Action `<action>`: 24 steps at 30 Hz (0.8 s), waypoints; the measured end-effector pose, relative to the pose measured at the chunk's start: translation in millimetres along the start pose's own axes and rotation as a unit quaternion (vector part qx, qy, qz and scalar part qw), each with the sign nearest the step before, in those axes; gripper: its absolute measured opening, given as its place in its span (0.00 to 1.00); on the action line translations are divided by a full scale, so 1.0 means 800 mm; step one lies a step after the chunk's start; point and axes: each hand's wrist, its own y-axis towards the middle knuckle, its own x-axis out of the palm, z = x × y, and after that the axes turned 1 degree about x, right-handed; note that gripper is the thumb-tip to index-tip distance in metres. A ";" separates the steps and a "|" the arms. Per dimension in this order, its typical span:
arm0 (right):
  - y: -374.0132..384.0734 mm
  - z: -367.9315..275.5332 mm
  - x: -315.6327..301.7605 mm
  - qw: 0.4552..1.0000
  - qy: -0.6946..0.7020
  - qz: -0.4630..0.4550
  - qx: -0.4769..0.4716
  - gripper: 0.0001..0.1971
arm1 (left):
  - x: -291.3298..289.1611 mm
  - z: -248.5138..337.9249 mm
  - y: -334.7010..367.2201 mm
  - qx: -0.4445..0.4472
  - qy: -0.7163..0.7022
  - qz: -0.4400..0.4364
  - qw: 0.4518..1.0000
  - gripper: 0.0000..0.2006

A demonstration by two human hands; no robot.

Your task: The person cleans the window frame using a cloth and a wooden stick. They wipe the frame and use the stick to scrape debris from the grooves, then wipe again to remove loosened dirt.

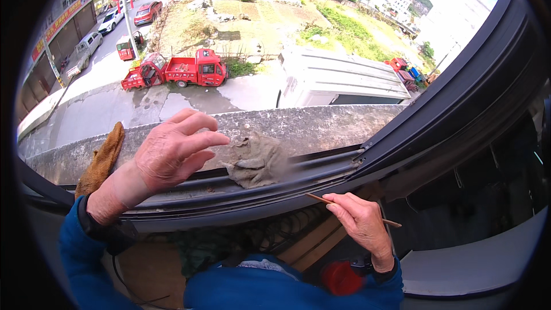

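Note:
My left hand hovers over the window sill with its fingers apart and bent, holding nothing. Just right of its fingertips a crumpled grey-brown rag rests across the outer ledge and the window track; its right edge is blurred. My right hand pinches a thin brown stick between thumb and fingers on the inner side of the track. The stick's tip points left toward the dark window track, and its other end shows past the hand. Beside my left wrist lies a brown cloth, draped on the ledge.
A rough concrete ledge runs outside the track. At the right a dark window frame slants upward. Below lies a street with red cargo trikes and a white box-shaped roof. Something red is near my right forearm.

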 end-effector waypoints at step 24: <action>-0.079 0.105 0.012 0.970 0.118 0.013 0.211 0.10 | 0.079 0.043 0.153 -0.082 -0.317 -0.033 0.944 0.07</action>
